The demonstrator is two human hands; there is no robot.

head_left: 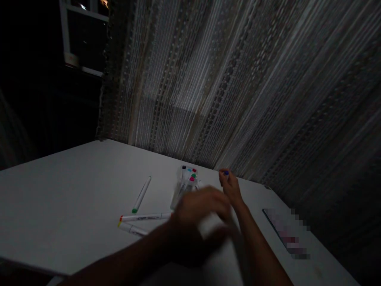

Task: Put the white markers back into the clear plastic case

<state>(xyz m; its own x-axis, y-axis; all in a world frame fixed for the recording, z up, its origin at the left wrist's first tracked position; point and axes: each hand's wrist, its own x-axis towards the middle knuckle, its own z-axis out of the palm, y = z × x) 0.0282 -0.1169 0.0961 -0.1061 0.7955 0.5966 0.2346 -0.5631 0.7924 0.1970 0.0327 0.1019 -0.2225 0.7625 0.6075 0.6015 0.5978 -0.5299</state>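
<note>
My right hand [230, 186] is closed around a marker with a blue end [226, 173]; most of its barrel is hidden by the fingers. Nearer the camera, my left hand [202, 210] is smeared by motion over the table, and what its fingers do is unclear. Just beyond it stands a clear marker case [177, 190] holding several markers with black, light blue, red, green and pink ends. Left of the case lies a white marker with a green end [142, 194]. A red-ended marker [144, 217] and a yellow-ended marker [132, 228] lie close together, partly behind my left arm.
The white table [74, 198] has its far edge against a striped woven curtain [190, 79]. On the right side lies a flat dark-edged object [282, 234], blurred out by pixels. A dark window [86, 39] is at the upper left. The room is dim.
</note>
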